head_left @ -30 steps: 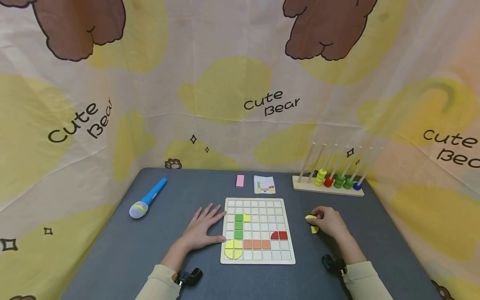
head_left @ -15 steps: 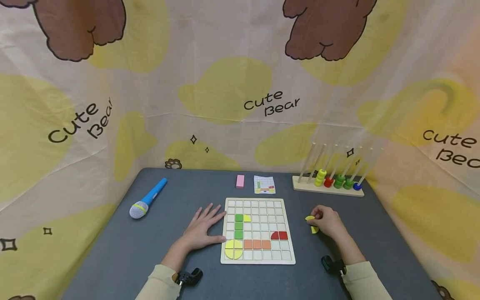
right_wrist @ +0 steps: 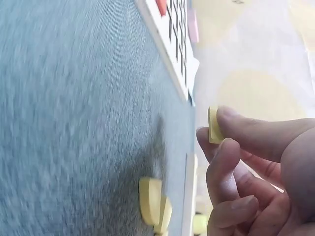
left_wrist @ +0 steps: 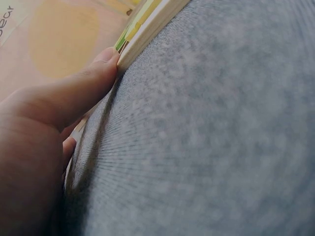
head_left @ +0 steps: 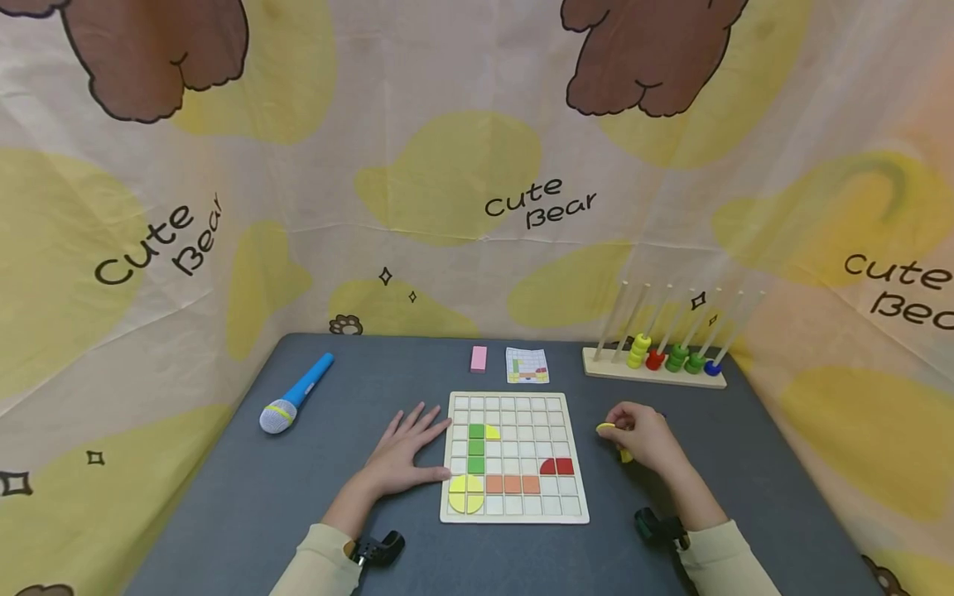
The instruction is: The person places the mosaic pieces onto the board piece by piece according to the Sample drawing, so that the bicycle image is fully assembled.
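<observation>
A white grid board (head_left: 523,420) lies on the table with green, yellow, orange and red pieces in some of its squares. Spread beside its left edge is my left hand (head_left: 401,460), thumb and fingertips touching the rim; the thumb (left_wrist: 83,91) meets the wooden edge in the left wrist view. To the board's right, my right hand (head_left: 647,437) pinches a small yellow tile (right_wrist: 213,129) between thumb and fingers, held above the table. Other yellow tiles (right_wrist: 150,201) rest on the table below it, partly hidden by the hand in the head view.
Behind the board lie a pink block (head_left: 479,358) and a pattern card (head_left: 527,366). A bead-peg counting frame (head_left: 652,372) stands at the back right. A blue toy microphone (head_left: 296,393) lies at the left. A printed curtain (head_left: 447,182) hangs behind the table.
My right hand has lifted slightly and shifted a little left with the pinched yellow tile, apart from the others on the table. The left hand has stayed at the board's edge.
</observation>
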The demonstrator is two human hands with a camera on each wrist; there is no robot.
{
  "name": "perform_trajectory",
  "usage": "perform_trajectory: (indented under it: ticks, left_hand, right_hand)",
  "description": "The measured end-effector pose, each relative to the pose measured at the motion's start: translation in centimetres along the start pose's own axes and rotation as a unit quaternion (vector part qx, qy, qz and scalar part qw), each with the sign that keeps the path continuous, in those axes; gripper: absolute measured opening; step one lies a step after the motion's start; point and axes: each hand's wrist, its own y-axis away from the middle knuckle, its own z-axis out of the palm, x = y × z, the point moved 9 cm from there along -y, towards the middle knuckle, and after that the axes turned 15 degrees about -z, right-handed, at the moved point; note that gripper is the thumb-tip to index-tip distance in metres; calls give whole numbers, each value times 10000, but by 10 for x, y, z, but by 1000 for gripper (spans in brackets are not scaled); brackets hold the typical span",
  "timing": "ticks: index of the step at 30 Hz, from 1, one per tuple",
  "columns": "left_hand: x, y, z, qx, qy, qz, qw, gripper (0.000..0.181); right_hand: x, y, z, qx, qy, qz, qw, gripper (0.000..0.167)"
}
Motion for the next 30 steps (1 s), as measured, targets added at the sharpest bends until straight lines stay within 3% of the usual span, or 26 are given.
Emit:
perform_trajectory:
  ticks: [18, 30]
  left_hand:
    - [-1, -1, 1, 36, -33, 44, 10000, 91]
    - [1, 0, -1, 40, -31, 43, 10000, 91]
  right_hand:
    - [-42, 8, 25, -188, -90, -352, 9992, 16]
    - [-65, 18, 53, -692, -364, -747, 9941, 9]
